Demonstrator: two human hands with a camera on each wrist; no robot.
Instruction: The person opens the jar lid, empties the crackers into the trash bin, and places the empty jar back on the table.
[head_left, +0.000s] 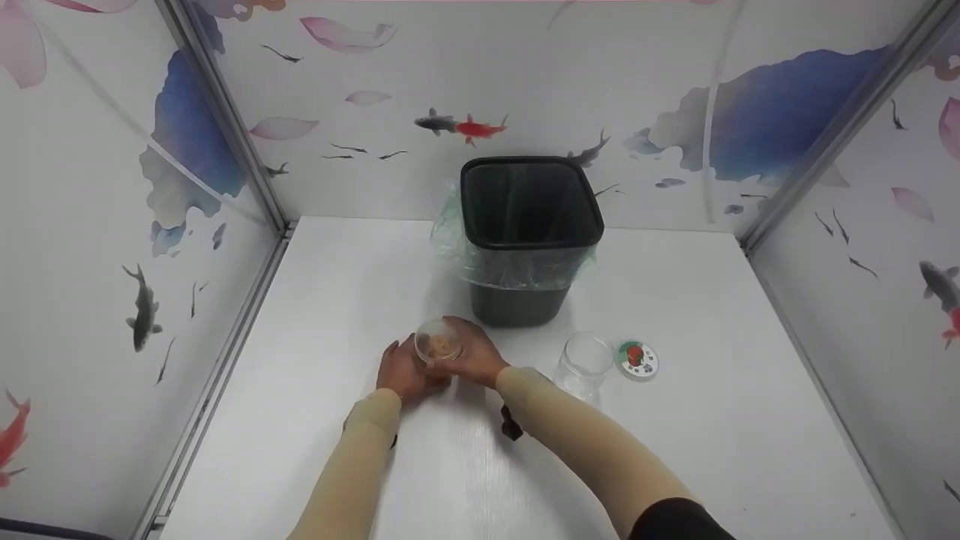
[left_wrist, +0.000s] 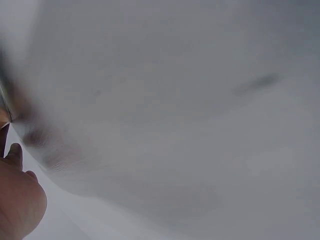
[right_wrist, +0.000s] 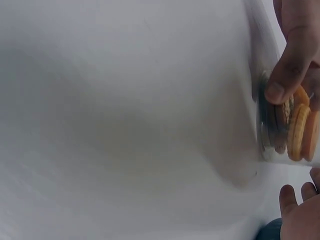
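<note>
A small clear jar (head_left: 435, 330) stands between my hands, with several round sandwich cookies (right_wrist: 299, 131) inside. My right hand (head_left: 474, 352) grips the jar from its right side; the right wrist view shows the thumb pressed along its wall. On the other side is my left hand (head_left: 406, 371), close beside the jar. Its fingers (right_wrist: 288, 196) look loosely extended in the right wrist view, near the jar's wall. Whether they touch the jar is hard to tell. Only part of the left hand (left_wrist: 20, 200) appears at the left wrist view's edge.
Behind the hands stands a black bin (head_left: 517, 304) with a translucent green bag round its outside. To the right, another clear jar (head_left: 585, 360) is beside a round printed lid (head_left: 637, 360). Patterned walls (head_left: 360, 180) enclose the white table (head_left: 337, 255) at the back and sides.
</note>
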